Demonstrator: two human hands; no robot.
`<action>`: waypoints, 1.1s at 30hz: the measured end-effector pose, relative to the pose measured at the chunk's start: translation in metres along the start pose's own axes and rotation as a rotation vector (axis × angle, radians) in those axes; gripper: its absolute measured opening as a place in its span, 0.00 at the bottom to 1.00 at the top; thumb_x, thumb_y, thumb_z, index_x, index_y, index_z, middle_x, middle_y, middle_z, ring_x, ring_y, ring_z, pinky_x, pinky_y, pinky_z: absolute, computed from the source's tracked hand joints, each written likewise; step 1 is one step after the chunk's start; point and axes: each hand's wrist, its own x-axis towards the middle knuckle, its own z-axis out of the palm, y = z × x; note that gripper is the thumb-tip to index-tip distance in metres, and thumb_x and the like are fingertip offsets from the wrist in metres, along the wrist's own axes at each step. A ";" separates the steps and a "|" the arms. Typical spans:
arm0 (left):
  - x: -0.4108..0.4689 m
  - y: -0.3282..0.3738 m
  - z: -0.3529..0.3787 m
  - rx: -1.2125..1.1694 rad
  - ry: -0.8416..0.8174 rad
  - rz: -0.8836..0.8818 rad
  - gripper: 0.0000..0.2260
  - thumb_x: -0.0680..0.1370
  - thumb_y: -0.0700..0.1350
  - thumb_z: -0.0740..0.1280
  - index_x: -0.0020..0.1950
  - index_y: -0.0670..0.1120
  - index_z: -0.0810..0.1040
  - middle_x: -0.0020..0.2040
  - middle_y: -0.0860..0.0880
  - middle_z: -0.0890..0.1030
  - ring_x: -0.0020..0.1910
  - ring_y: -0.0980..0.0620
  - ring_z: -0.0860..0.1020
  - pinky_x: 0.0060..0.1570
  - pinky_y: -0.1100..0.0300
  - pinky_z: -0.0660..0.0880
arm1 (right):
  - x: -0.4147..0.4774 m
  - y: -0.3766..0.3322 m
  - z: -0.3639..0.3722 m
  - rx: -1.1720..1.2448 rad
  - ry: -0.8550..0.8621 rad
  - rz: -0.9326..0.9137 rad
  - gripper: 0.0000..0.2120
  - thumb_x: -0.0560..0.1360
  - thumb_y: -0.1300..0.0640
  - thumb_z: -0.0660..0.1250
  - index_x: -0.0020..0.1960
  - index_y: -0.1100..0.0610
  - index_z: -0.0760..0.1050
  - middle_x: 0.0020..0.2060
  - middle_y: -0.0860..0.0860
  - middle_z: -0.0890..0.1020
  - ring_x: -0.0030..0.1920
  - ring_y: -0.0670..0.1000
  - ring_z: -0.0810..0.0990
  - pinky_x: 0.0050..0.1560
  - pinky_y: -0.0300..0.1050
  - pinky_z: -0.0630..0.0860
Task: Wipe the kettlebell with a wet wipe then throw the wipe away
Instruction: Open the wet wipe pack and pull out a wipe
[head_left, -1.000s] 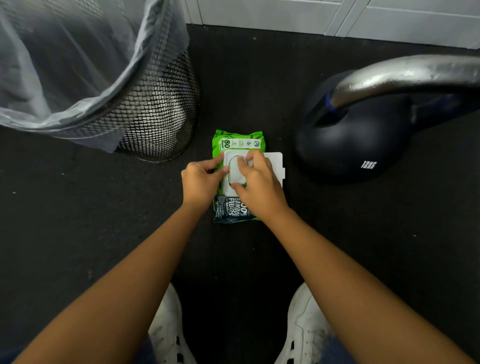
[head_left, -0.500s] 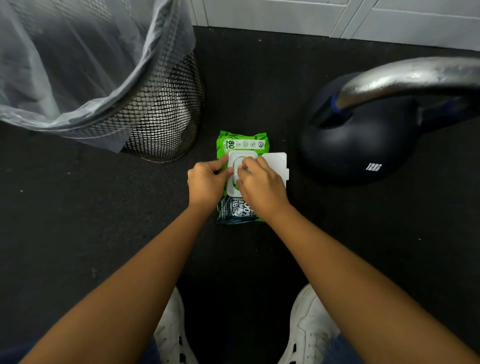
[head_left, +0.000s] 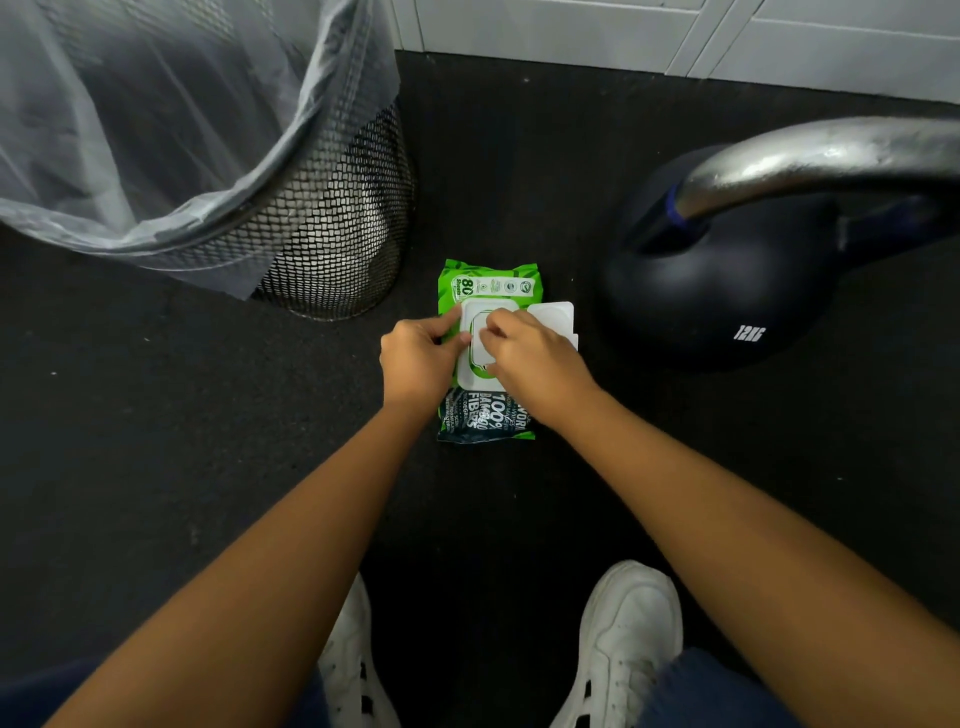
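A green wet wipe pack (head_left: 488, 283) lies flat on the dark rubber floor (head_left: 130, 415), its white flip lid (head_left: 553, 317) swung open to the right. The left hand (head_left: 418, 361) presses on the pack's left edge, thumb and forefinger against the white frame of the opening. The right hand (head_left: 535, 364) reaches into that opening, its grip pressed together at the fingertips; whether a wipe is caught between them cannot be told. To the right of the pack, apart from it, stands the black kettlebell (head_left: 727, 291) marked 12KG. To the far left stands a wire mesh bin (head_left: 332, 218) lined with a clear bag (head_left: 156, 130). White sneakers (head_left: 623, 639) show at the near edge.
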 end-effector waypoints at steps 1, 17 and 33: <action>0.000 0.000 0.000 0.007 -0.007 0.002 0.17 0.74 0.44 0.72 0.62 0.48 0.78 0.49 0.48 0.84 0.43 0.54 0.81 0.49 0.59 0.79 | 0.001 -0.001 0.000 -0.023 0.008 -0.009 0.14 0.70 0.63 0.71 0.54 0.64 0.77 0.51 0.57 0.77 0.52 0.57 0.76 0.32 0.45 0.67; -0.003 -0.004 0.002 0.069 0.048 0.076 0.17 0.74 0.46 0.72 0.62 0.49 0.79 0.35 0.47 0.81 0.30 0.55 0.70 0.36 0.59 0.74 | -0.010 -0.008 0.021 -0.196 0.366 -0.255 0.07 0.67 0.69 0.64 0.36 0.60 0.79 0.34 0.53 0.79 0.34 0.53 0.78 0.30 0.43 0.70; 0.013 0.010 -0.003 -0.062 -0.054 0.270 0.17 0.72 0.51 0.72 0.59 0.48 0.80 0.53 0.51 0.82 0.50 0.58 0.79 0.51 0.65 0.75 | 0.027 0.012 -0.038 0.352 0.337 0.187 0.07 0.74 0.57 0.58 0.46 0.58 0.74 0.44 0.57 0.80 0.41 0.65 0.79 0.37 0.58 0.76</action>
